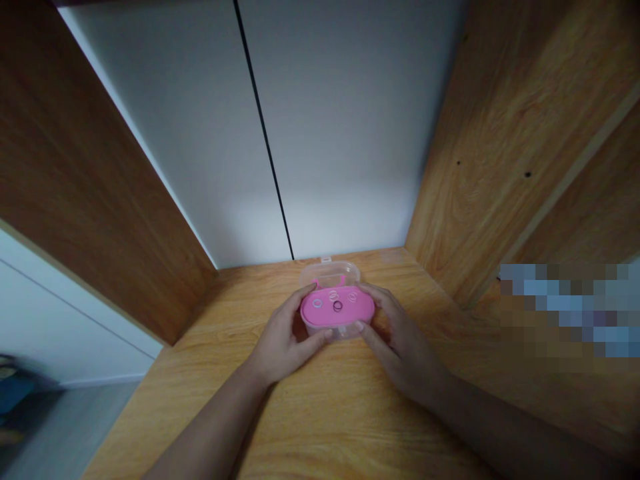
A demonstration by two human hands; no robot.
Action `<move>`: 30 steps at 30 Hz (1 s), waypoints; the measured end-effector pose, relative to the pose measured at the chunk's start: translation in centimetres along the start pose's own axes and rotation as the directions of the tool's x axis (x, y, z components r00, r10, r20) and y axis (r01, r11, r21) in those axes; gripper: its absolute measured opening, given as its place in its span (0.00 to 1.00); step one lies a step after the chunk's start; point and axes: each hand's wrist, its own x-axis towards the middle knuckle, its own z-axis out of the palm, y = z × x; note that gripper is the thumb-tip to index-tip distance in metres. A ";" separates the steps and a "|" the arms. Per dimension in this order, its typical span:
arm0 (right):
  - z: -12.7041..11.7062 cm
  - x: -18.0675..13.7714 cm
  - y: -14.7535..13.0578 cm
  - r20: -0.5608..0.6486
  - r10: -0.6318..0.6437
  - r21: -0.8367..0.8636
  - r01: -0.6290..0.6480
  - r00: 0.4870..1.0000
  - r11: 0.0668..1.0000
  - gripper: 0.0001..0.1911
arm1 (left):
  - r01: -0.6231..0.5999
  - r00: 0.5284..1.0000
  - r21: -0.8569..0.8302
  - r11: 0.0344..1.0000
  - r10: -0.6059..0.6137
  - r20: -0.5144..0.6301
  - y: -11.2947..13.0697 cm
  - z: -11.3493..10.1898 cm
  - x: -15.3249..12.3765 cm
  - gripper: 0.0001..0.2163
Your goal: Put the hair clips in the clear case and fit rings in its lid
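An oval clear plastic box (317,331) stands on the wooden surface, its transparent hinged lid (330,270) tipped back behind it. A flat pink panel (325,319) fills its top, and several small rings (337,307), pale ones and a dark one, show on that panel; whether they are loose or printed I cannot tell. My left hand (285,337) wraps the left end, thumb along the front wall and fingers at the back. Around the right end closes my right hand (397,333), its thumb near the front latch. What lies beneath the panel is hidden.
The box rests on a wood-grain tabletop (310,427). Behind it rises a white panel (345,147) with a dark vertical seam. Wooden side boards stand at left (95,180) and right (480,160). A blurred blue object (15,390) is low at far left; a patch at far right is pixelated.
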 end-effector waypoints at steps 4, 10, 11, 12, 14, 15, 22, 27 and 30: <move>-0.1 -0.1 -0.1 -0.004 0.008 0.020 -0.008 1.000 1.000 0.23 | 0.002 1.000 0.000 1.000 -0.002 0.010 0.0 -0.1 -0.1 0.33; -0.1 0.0 0.1 -0.041 -0.056 0.018 0.056 0.998 0.998 0.22 | -0.067 0.997 0.002 0.998 0.067 -0.035 0.4 -0.4 0.1 0.28; -0.1 0.0 0.2 -0.045 -0.067 0.016 0.067 0.997 0.998 0.21 | -0.077 0.996 0.010 0.997 0.077 -0.050 0.6 -0.5 0.2 0.28; -0.1 0.0 0.2 -0.043 -0.072 0.014 0.073 0.996 0.997 0.21 | -0.080 0.995 0.018 0.997 0.081 -0.064 0.7 -0.5 0.3 0.27; -0.2 0.0 0.2 -0.035 -0.065 0.010 0.066 0.997 0.998 0.21 | -0.081 0.993 0.031 0.996 0.084 -0.086 0.9 -0.6 0.3 0.26; -0.2 0.0 0.2 -0.033 -0.059 0.009 0.059 0.998 0.998 0.21 | -0.087 0.991 0.034 0.996 0.090 -0.096 1.0 -0.6 0.4 0.25; -0.3 -0.3 -0.5 0.016 -0.038 0.037 0.037 0.999 0.999 0.23 | -0.166 0.973 -0.146 0.975 0.138 -0.187 0.8 -0.9 0.1 0.18; -0.1 -0.2 -0.2 0.029 -0.069 -0.033 0.070 0.997 0.997 0.25 | -0.096 0.942 -0.575 0.812 -0.112 -0.315 -0.7 -1.2 0.0 0.16; 0.0 0.0 -0.1 0.064 -0.129 -0.056 0.132 0.990 0.990 0.12 | -0.083 0.921 -0.761 0.644 -0.241 -0.305 -1.0 -1.6 0.3 0.15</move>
